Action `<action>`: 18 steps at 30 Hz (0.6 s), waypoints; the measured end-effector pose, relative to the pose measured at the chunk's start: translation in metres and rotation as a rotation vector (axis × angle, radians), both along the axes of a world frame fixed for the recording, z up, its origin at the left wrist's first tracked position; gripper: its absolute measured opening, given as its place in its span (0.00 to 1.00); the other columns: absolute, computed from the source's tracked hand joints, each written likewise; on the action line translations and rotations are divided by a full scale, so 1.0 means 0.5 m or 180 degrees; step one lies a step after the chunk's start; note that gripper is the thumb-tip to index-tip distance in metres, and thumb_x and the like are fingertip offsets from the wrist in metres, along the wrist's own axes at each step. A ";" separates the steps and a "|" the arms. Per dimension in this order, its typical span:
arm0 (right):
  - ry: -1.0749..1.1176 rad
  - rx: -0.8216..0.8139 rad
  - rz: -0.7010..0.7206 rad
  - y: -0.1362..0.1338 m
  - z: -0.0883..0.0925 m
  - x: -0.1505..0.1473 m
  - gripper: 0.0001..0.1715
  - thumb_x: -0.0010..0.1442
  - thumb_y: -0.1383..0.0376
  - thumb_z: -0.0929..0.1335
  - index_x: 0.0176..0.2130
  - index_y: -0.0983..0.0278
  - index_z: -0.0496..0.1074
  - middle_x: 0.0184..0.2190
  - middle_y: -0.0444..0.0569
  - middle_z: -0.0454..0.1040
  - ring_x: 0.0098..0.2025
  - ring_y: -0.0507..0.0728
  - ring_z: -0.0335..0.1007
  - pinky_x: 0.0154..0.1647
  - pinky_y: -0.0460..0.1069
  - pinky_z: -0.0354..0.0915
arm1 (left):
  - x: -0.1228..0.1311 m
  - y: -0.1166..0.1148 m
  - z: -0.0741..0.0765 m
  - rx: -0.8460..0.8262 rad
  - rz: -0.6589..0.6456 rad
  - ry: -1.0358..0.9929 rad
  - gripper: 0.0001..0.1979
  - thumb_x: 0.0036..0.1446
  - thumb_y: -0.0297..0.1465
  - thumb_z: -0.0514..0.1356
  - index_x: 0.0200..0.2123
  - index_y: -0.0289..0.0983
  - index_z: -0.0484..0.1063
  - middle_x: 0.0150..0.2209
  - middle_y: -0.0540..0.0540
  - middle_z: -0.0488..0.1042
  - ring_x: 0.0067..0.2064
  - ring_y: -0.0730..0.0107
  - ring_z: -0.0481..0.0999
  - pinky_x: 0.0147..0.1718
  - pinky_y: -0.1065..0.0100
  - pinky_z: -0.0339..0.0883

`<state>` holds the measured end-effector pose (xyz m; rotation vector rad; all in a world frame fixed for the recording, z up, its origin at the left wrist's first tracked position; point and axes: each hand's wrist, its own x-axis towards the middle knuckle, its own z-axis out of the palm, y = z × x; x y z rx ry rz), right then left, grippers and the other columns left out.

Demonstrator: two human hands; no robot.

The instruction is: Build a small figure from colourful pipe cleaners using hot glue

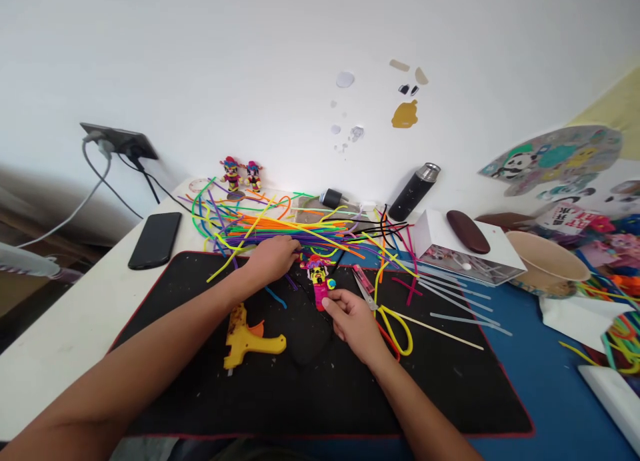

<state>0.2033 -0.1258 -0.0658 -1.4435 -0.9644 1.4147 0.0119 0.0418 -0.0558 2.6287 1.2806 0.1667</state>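
Observation:
My right hand (354, 320) holds a small pipe-cleaner figure (320, 291) upright, thumb and fingers pinched on its magenta lower body. The figure has a red and blue headdress, a yellow and black face and a small blue-yellow ball at its side. My left hand (274, 256) is at the near edge of a pile of colored pipe cleaners (280, 226), just left of the headdress. Its fingers are curled together, and whatever they grip is hidden. Below it, a yellow glue gun (253, 341) lies on the black mat (310, 398).
A pink-handled cutting tool (364, 284), a yellow pipe-cleaner loop (404, 334), a thin stick (440, 331) and clear glue sticks (460, 301) lie right. Behind stand two finished figures (241, 174) and a black flask (415, 191). A phone (155, 240) lies left, a white box (465, 248) right.

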 end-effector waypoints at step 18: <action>-0.0160 -0.0114 0.0143 0.016 -0.030 0.007 0.25 0.59 0.44 0.76 0.37 0.63 0.76 0.17 0.34 0.62 0.13 0.47 0.51 0.13 0.44 0.47 | -0.023 -0.002 0.011 -0.0333 0.0052 -0.0611 0.05 0.64 0.32 0.60 0.40 0.40 0.76 0.39 0.44 0.81 0.41 0.55 0.81 0.38 0.62 0.69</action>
